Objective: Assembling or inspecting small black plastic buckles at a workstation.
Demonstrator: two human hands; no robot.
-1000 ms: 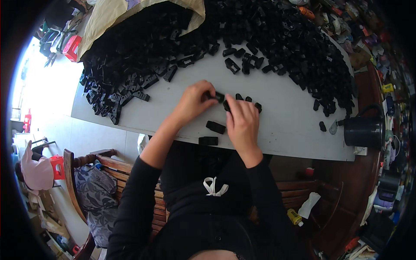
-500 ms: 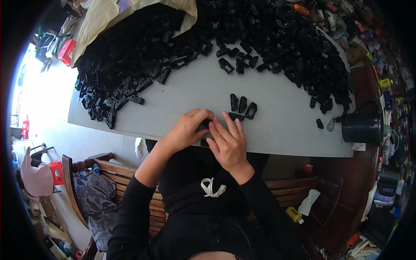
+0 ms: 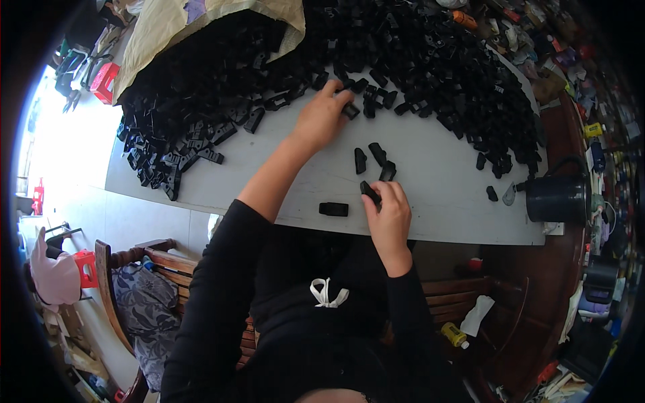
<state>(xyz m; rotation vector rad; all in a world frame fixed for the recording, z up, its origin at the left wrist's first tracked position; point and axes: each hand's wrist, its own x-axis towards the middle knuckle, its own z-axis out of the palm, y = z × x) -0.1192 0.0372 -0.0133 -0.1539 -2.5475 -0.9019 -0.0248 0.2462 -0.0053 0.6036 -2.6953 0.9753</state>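
My left hand (image 3: 321, 117) stretches to the inner edge of a large heap of small black plastic parts (image 3: 188, 101). Its fingers are closed around a black plastic part (image 3: 351, 110) lying there. Nearer to me, my right hand (image 3: 390, 216) pinches another black plastic part (image 3: 369, 192) between thumb and fingers, low over the grey tabletop (image 3: 282, 191). Just beyond it lie three loose parts, among them an upright-looking one (image 3: 361, 161). A single black block-shaped part (image 3: 333, 209) rests alone near the table's front edge, left of my right hand.
Black parts curve round the table's far side, partly under a tan sack (image 3: 161, 40). At the right stand a dark pot or mug (image 3: 557, 198) and a small loose part (image 3: 492, 194). A wooden bench (image 3: 195, 265) is behind me, with a yellow bottle (image 3: 455, 334) on it.
My hands, together at the front edge before, have parted. The left moved up to the heap; the right moved right and took a part. A block-shaped part now lies uncovered at the front.
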